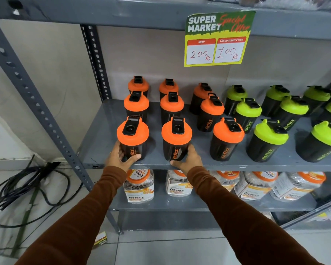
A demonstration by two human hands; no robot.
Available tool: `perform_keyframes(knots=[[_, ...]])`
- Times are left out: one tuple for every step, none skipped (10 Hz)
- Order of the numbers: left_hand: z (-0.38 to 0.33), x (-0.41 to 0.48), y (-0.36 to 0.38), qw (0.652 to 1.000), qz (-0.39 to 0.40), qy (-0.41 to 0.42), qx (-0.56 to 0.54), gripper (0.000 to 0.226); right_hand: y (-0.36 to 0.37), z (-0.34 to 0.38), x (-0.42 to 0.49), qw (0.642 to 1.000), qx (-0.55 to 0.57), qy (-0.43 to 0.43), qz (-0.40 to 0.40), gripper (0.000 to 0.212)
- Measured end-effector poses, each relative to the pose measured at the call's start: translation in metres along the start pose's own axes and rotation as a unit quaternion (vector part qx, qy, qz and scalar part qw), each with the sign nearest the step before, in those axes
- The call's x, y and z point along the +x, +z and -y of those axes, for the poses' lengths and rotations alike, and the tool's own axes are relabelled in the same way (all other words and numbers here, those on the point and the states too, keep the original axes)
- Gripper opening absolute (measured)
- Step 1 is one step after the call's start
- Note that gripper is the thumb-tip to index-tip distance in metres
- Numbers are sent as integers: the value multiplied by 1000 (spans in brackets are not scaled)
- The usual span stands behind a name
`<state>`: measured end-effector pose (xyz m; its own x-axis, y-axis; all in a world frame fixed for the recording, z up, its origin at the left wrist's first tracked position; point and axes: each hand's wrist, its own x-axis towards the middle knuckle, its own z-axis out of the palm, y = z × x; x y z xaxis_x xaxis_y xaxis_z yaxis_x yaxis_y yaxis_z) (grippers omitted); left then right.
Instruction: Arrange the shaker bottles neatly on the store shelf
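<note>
Black shaker bottles stand in rows on the grey metal shelf. Several on the left carry orange lids, several on the right green lids. My left hand wraps the base of the front-left orange-lidded bottle at the shelf's front edge. My right hand grips the base of the orange-lidded bottle beside it. Both bottles stand upright on the shelf. A third front-row orange bottle stands untouched further right.
A price card hangs from the shelf above. Clear jars with orange lids fill the shelf below. A perforated upright post frames the left side. Black cables lie on the floor at left, with a small box near the post's foot.
</note>
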<state>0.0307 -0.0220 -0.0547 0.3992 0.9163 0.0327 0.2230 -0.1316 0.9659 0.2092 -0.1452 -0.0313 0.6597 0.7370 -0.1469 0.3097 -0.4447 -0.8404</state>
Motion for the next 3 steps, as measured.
perform_keyframes(knots=[[-2, -3, 1, 1000, -1, 13, 4, 87, -3, 0, -2, 1000, 2, -1, 4, 71], [0, -15, 8, 999, -50, 20, 5, 95, -5, -7, -6, 1000, -8, -20, 1, 79], [6, -40, 22, 986, -114, 40, 118, 84, -6, -17, -15, 998, -55, -29, 0, 81]])
